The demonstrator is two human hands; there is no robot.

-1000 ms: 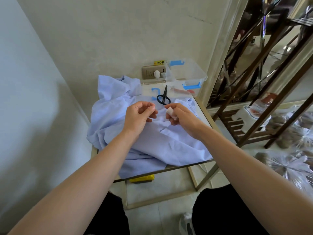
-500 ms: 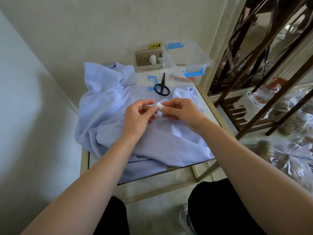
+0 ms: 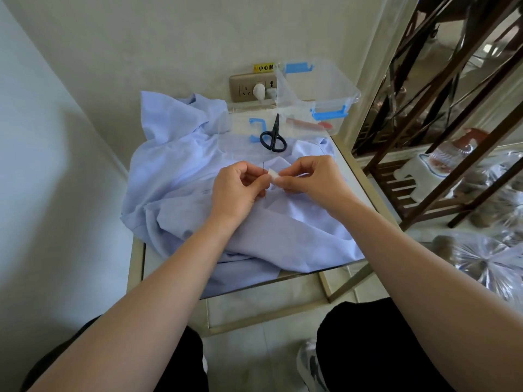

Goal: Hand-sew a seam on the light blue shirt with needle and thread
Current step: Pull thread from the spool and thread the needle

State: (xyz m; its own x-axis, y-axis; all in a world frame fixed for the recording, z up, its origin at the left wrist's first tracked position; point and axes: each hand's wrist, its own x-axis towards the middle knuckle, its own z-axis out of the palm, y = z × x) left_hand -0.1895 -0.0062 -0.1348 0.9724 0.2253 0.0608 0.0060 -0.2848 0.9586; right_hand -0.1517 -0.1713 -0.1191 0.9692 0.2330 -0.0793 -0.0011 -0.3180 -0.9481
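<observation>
Pale walls meet in a corner behind a small glass-topped table [image 3: 347, 164] with a brass-coloured frame, which you look down on. Your left hand [image 3: 237, 191] hovers above its middle, fingers curled, thumb and forefinger pinched on a thin dark sliver that is probably the needle [image 3: 263, 168], though it is too fine to be sure. Your right hand [image 3: 309, 176] is just beside it, fingertips almost touching the left, and pinches a small white object [image 3: 273, 174] between thumb and forefinger.

Under both hands the light blue shirt [image 3: 195, 176] lies crumpled across most of the tabletop, with one edge hanging over the near side.

Beyond your hands, black scissors [image 3: 272, 137] rest on a clear lid [image 3: 240, 131] with a blue clip, tips pointing towards the wall. Right of them stands a clear plastic box [image 3: 319, 83] with blue latches, open at the top. Behind it a wall socket [image 3: 246, 86] holds a white plug [image 3: 258, 91], under a yellow label [image 3: 263, 67].

Further right stands a dark brown shelf frame [image 3: 441, 89]. Your legs in black and one grey shoe [image 3: 309, 363] show at the bottom.
</observation>
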